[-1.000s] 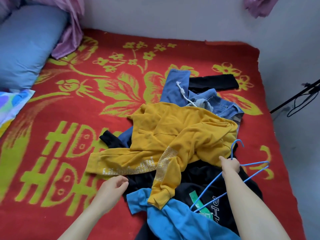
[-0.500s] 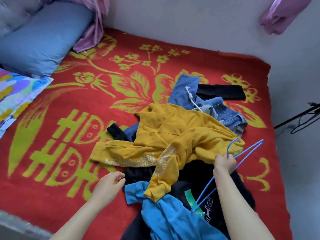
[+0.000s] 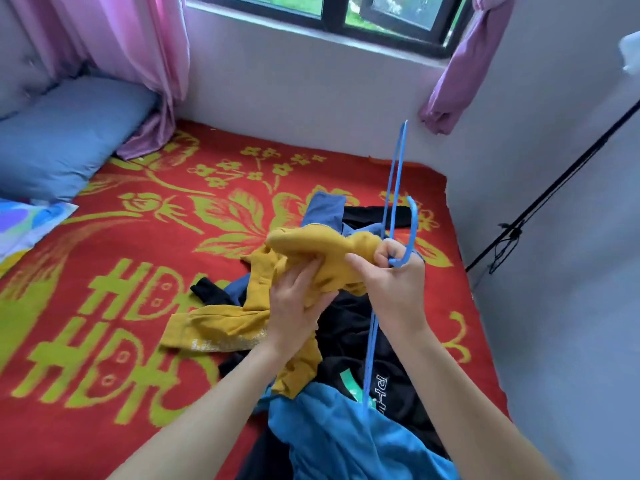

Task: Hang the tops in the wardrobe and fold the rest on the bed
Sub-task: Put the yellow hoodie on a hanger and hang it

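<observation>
The left hand (image 3: 298, 299) grips the bunched yellow top (image 3: 311, 242) from below. The right hand (image 3: 394, 282) curls round the blue hanger (image 3: 415, 220) and pinches the same fabric, probably to feed the hanger inside. The top is held lifted above the clothes pile (image 3: 349, 327) on the bed (image 3: 104, 289).

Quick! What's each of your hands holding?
Left hand: grips the yellow top.
Right hand: grips the blue hanger.
</observation>
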`<state>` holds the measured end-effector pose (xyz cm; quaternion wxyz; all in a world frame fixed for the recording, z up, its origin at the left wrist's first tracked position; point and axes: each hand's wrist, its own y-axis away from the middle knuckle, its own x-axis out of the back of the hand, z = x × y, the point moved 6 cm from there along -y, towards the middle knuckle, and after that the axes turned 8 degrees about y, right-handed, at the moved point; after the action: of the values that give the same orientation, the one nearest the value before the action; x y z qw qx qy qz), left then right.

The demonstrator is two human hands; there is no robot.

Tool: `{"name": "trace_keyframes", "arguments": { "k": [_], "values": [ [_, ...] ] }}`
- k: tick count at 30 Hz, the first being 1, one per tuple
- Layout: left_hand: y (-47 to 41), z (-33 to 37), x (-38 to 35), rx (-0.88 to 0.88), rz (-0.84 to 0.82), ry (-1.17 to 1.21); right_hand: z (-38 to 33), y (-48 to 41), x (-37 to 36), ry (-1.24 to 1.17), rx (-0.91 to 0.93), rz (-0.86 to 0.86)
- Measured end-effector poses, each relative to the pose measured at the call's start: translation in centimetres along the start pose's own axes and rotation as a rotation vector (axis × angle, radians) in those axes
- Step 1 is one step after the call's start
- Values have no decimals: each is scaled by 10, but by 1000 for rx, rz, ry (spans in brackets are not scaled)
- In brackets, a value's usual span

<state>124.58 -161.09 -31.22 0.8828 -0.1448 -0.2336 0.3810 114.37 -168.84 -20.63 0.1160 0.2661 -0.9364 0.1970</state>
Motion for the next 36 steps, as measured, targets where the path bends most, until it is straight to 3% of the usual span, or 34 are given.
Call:
{"name": "trace_keyframes", "arguments": {
  "k": [5, 9, 11, 16, 19, 23, 26, 29, 33, 36],
  "values": [
    [-22, 47, 61, -91, 50, 76, -60, -2, 3, -46, 119, 48],
    [-45, 87, 123, -45, 262, 161, -95, -7, 8, -77, 163, 52],
    [-59, 113, 151, -62, 292, 257, -108, -9, 13, -129, 170, 17],
    [-85, 167, 203, -78, 326, 401, -93, 0, 4, 34, 56, -49],
    [-87, 175, 207, -59, 309, 379, -74, 28, -32, 92, -68, -265],
    [-81, 155, 199, 1, 282, 349, -57, 61, -85, 90, -114, -447],
    [-74, 128, 204, 100, 312, 398, -23, 57, -99, 301, -140, -299],
    [-66, 98, 219, 195, 393, 442, 24, 55, -99, 324, -206, -225],
    [-52, 36, 240, 376, 464, 474, 62, 56, -93, 78, -377, -105],
    [-29, -18, 250, 530, 525, 424, 64, 49, -96, -23, -439, -106]
  ]
}}
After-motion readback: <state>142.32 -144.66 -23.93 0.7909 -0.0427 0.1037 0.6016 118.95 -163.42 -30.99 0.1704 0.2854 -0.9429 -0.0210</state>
